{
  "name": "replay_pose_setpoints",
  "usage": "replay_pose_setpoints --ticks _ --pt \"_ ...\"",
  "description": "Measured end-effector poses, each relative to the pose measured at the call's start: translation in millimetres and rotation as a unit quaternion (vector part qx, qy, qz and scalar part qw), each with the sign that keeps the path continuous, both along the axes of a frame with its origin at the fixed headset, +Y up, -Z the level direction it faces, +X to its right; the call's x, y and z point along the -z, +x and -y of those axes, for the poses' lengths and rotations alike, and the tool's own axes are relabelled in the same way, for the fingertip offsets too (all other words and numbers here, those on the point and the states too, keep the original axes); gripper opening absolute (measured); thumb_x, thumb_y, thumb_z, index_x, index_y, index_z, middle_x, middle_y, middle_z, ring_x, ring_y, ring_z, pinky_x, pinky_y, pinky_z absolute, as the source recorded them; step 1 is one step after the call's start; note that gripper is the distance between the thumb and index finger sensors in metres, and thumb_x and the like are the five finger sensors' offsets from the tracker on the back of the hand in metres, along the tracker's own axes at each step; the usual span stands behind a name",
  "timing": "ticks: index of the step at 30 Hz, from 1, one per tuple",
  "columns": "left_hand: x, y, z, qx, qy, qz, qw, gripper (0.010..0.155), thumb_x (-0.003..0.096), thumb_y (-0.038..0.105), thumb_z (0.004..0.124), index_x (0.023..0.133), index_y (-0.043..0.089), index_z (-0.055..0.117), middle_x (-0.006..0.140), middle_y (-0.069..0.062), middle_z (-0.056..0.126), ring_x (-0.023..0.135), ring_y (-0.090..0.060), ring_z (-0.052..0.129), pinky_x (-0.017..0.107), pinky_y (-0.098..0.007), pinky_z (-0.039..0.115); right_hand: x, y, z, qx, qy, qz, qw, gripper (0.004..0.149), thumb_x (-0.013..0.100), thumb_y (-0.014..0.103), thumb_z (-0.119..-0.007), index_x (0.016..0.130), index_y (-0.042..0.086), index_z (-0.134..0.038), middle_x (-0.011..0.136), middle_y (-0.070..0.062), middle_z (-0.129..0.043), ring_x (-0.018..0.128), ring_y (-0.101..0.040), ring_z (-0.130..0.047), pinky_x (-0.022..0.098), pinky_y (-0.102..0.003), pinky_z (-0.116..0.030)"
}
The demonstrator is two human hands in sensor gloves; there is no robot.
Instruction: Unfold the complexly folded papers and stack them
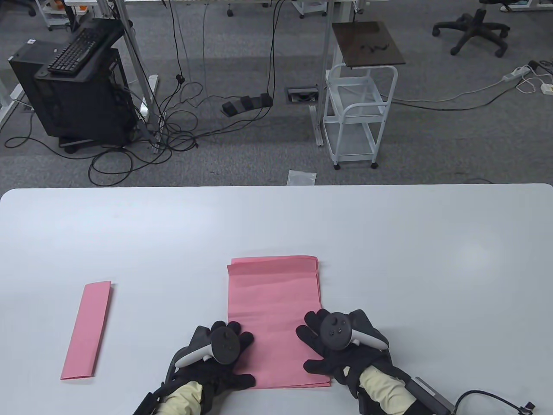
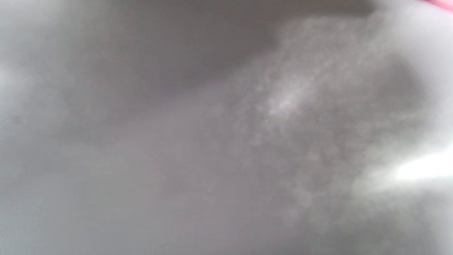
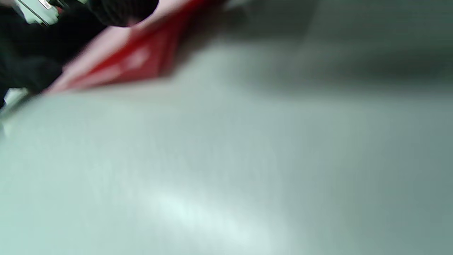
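A stack of unfolded pink sheets (image 1: 274, 302) lies flat near the front middle of the white table (image 1: 389, 242). My left hand (image 1: 227, 346) rests flat on the stack's near left edge, fingers spread. My right hand (image 1: 322, 341) lies flat on the near right edge, fingers straight. A folded pink strip (image 1: 87, 329) lies alone at the left, untouched. The right wrist view is blurred: a pink paper edge (image 3: 116, 67) beside black glove fingers (image 3: 116, 12). The left wrist view shows only grey blur with a pink sliver (image 2: 442, 3) at its top right corner.
Beyond the table's far edge on the carpet stand a white trolley (image 1: 358, 116), a black computer tower with a keyboard (image 1: 77, 86) and loose cables. A cable (image 1: 488, 400) trails from my right wrist at the table's front right.
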State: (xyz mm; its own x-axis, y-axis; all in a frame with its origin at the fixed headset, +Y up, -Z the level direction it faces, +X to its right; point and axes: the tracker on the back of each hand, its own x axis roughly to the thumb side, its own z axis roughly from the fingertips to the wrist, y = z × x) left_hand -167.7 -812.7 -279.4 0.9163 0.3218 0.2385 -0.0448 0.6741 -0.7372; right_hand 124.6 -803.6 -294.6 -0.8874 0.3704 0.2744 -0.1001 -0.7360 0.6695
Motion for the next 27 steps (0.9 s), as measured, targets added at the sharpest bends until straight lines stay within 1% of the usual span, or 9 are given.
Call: replay_pose_setpoints --ticks 1,6,8,10,12,15,18,22,27 --pt "0 0 0 -0.001 0.000 -0.003 1.000 0.092 0.0450 0.069 0.058 0.097 0.043 -0.014 0.096 0.013 -0.035 0.089 -0.024 -0.035 0.058 -0.050 -0.020 0 0 4 0.003 -0.012 -0.005 1.000 0.072 0.051 0.057 -0.058 0.103 0.045 -0.010 0.109 0.019 0.010 0.097 -0.010 0.018 0.065 -0.050 0.013" --pt "1 0 -3 -0.006 0.002 -0.006 1.000 0.092 0.0459 0.069 0.060 0.098 0.043 -0.012 0.098 0.013 -0.032 0.090 -0.025 -0.033 0.059 -0.050 -0.019 1 1 4 0.009 -0.015 0.005 1.000 0.073 0.051 0.056 -0.061 0.104 0.046 -0.013 0.110 0.020 0.008 0.098 -0.008 0.017 0.066 -0.049 0.013" --pt "2 4 -12 -0.001 0.010 -0.013 1.000 0.083 0.0527 0.063 0.058 0.102 0.041 -0.005 0.103 0.010 -0.026 0.095 -0.029 -0.027 0.063 -0.054 -0.013 0 2 4 0.011 -0.016 0.007 1.000 0.073 0.051 0.056 -0.061 0.104 0.046 -0.012 0.110 0.021 0.008 0.098 -0.008 0.017 0.066 -0.048 0.013" --pt "1 15 -22 0.011 0.036 -0.018 0.999 0.078 0.0564 0.060 0.055 0.107 0.033 0.002 0.108 -0.002 -0.019 0.098 -0.036 -0.019 0.066 -0.057 -0.008 0 2 5 0.016 -0.022 0.010 1.000 0.072 0.051 0.056 -0.061 0.103 0.047 -0.012 0.109 0.022 0.009 0.097 -0.007 0.018 0.065 -0.047 0.015" --pt "-2 36 -25 0.002 0.051 0.023 0.998 0.077 0.0571 0.058 0.054 0.106 0.032 0.000 0.107 0.003 -0.020 0.098 -0.033 -0.021 0.065 -0.057 -0.009 0 2 4 0.016 -0.023 0.009 1.000 0.072 0.051 0.056 -0.061 0.103 0.047 -0.012 0.109 0.022 0.009 0.097 -0.006 0.018 0.065 -0.047 0.016" --pt "-6 64 -17 -0.016 0.038 0.053 0.998 0.078 0.0569 0.059 0.053 0.106 0.033 -0.002 0.106 0.003 -0.022 0.097 -0.033 -0.023 0.065 -0.057 -0.010 0 2 4 0.016 -0.024 0.009 1.000 0.072 0.051 0.056 -0.060 0.103 0.047 -0.011 0.109 0.022 0.010 0.097 -0.006 0.019 0.065 -0.047 0.016" --pt "-4 72 -9 0.001 0.040 0.062 0.997 0.079 0.0554 0.060 0.052 0.103 0.034 -0.006 0.104 0.003 -0.025 0.095 -0.032 -0.025 0.064 -0.057 -0.011 0 3 4 0.016 -0.025 0.009 1.000 0.073 0.051 0.056 -0.060 0.103 0.047 -0.011 0.109 0.022 0.010 0.097 -0.006 0.019 0.065 -0.046 0.016" --pt "-1 50 -10 0.013 0.034 0.061 0.997 0.080 0.0532 0.062 0.053 0.102 0.038 -0.005 0.105 0.011 -0.023 0.097 -0.028 -0.025 0.064 -0.056 -0.012 0 3 4 0.016 -0.028 0.009 0.999 0.073 0.051 0.057 -0.060 0.103 0.047 -0.011 0.109 0.023 0.011 0.097 -0.006 0.020 0.065 -0.045 0.017" --pt "0 -8 -14 0.035 0.013 0.010 0.999 0.080 0.0525 0.061 0.056 0.101 0.042 -0.005 0.104 0.018 -0.022 0.098 -0.025 -0.025 0.064 -0.056 -0.012 0 3 5 0.016 -0.029 0.009 0.999 0.073 0.051 0.057 -0.060 0.103 0.047 -0.010 0.108 0.023 0.011 0.097 -0.005 0.020 0.064 -0.045 0.017"
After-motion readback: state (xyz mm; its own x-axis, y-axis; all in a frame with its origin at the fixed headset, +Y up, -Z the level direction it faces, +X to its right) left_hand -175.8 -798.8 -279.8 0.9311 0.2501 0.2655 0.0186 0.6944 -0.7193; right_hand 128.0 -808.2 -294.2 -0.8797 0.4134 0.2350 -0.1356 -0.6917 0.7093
